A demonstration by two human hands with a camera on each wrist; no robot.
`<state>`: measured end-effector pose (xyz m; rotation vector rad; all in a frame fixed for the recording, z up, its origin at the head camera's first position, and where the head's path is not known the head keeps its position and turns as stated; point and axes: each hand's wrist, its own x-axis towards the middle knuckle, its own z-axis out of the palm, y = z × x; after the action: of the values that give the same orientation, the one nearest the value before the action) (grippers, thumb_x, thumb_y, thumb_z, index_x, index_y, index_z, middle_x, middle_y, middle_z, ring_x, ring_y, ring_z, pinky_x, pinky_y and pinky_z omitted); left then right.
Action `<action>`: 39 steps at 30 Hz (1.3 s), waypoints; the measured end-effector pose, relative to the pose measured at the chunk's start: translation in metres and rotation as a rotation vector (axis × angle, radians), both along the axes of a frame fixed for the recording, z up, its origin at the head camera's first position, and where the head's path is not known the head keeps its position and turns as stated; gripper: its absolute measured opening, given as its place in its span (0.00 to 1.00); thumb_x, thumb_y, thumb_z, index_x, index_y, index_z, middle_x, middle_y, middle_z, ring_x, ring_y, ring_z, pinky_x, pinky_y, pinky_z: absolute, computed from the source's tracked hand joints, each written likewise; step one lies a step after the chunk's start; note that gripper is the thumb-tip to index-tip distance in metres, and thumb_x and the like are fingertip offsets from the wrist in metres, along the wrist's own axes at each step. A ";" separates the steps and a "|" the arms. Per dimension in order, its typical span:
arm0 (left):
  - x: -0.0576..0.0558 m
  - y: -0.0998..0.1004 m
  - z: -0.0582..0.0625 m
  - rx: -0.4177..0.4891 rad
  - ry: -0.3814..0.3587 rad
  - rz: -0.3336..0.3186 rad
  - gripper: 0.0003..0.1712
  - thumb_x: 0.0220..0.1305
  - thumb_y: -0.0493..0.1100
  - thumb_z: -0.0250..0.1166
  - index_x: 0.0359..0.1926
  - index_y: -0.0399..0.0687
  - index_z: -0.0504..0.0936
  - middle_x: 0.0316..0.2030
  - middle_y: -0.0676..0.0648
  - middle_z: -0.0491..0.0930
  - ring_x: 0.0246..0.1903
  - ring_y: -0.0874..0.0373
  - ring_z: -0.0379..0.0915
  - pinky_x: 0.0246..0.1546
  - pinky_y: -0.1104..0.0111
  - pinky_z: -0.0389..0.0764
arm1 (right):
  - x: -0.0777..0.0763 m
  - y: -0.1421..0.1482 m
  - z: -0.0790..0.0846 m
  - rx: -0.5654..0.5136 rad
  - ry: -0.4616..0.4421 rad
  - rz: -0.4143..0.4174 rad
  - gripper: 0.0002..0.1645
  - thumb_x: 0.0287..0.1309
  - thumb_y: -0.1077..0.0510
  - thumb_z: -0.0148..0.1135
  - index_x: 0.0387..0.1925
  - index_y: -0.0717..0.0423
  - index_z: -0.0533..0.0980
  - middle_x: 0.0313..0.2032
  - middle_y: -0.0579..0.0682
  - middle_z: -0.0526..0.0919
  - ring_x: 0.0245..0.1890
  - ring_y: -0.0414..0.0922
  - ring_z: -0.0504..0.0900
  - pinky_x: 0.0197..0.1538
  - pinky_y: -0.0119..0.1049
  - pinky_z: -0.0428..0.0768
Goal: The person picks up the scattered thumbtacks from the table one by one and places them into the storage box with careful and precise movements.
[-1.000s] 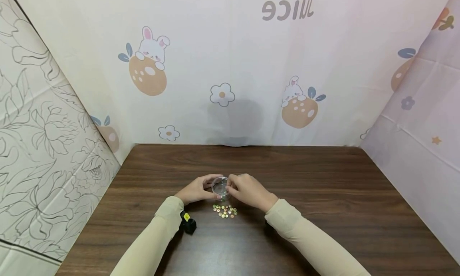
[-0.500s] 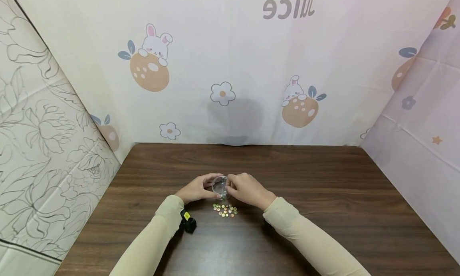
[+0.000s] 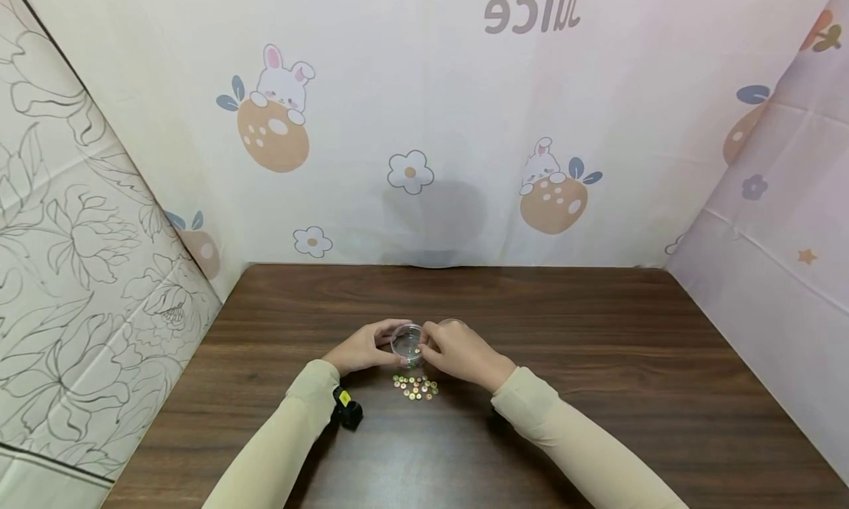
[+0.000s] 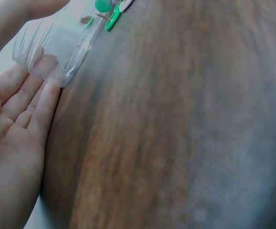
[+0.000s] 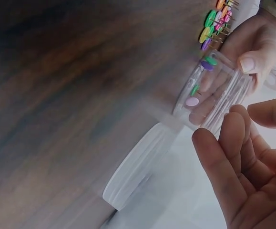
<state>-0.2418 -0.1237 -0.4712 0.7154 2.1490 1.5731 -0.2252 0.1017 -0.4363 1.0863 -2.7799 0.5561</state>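
My left hand (image 3: 361, 349) holds a clear round plastic jar (image 3: 402, 345) between thumb and fingers on the table. Several thumbtacks with coloured heads lie inside it; a green tack (image 5: 210, 61) and a pink tack (image 5: 192, 101) show through the wall in the right wrist view. Over the jar's right side is my right hand (image 3: 464, 353), its fingers bent and apart with nothing visible between them. A gold-looking tack (image 3: 417, 350) shows just below its fingertips, within the jar's outline. In front of the jar lies a loose group of thumbtacks (image 3: 416, 389), points up.
Partly hidden behind my right hand lies a clear round lid (image 5: 135, 167), close to the jar. The dark wood table (image 3: 564, 310) runs back to a printed curtain (image 3: 351, 126). A black wrist device (image 3: 348, 412) sits under my left sleeve.
A tack has come into view below my right fingertips, inside the jar's outline. My right hand has shifted only slightly; my left hand and the jar have stayed put.
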 end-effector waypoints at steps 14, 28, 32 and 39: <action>0.001 0.000 0.004 -0.003 0.036 -0.032 0.41 0.53 0.38 0.70 0.67 0.41 0.62 0.61 0.37 0.68 0.59 0.46 0.64 0.58 0.47 0.68 | 0.010 0.010 -0.001 0.000 -0.064 -0.001 0.04 0.59 0.56 0.56 0.28 0.47 0.74 0.18 0.36 0.73 0.15 0.30 0.68 0.18 0.27 0.72; -0.002 0.001 -0.003 0.033 0.025 -0.006 0.41 0.51 0.37 0.71 0.66 0.43 0.64 0.62 0.40 0.67 0.59 0.50 0.64 0.60 0.49 0.67 | 0.016 0.016 -0.010 0.062 -0.142 0.144 0.07 0.57 0.58 0.60 0.24 0.48 0.74 0.14 0.37 0.68 0.13 0.30 0.63 0.17 0.24 0.65; -0.002 0.001 -0.003 0.026 0.020 0.003 0.41 0.51 0.38 0.72 0.66 0.44 0.64 0.62 0.41 0.68 0.58 0.51 0.65 0.59 0.50 0.68 | 0.016 0.017 -0.009 0.065 -0.181 0.162 0.06 0.57 0.60 0.59 0.25 0.49 0.75 0.14 0.37 0.69 0.13 0.30 0.63 0.17 0.25 0.65; -0.005 0.000 -0.009 0.012 0.017 0.006 0.42 0.50 0.41 0.72 0.66 0.48 0.65 0.62 0.44 0.68 0.58 0.52 0.65 0.59 0.51 0.68 | 0.016 0.018 -0.009 0.077 -0.186 0.165 0.09 0.54 0.62 0.59 0.22 0.48 0.73 0.15 0.37 0.69 0.14 0.30 0.64 0.18 0.24 0.66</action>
<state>-0.2471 -0.1238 -0.4799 0.7293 2.1577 1.5899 -0.2096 0.1192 -0.4454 1.3557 -2.9082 0.6009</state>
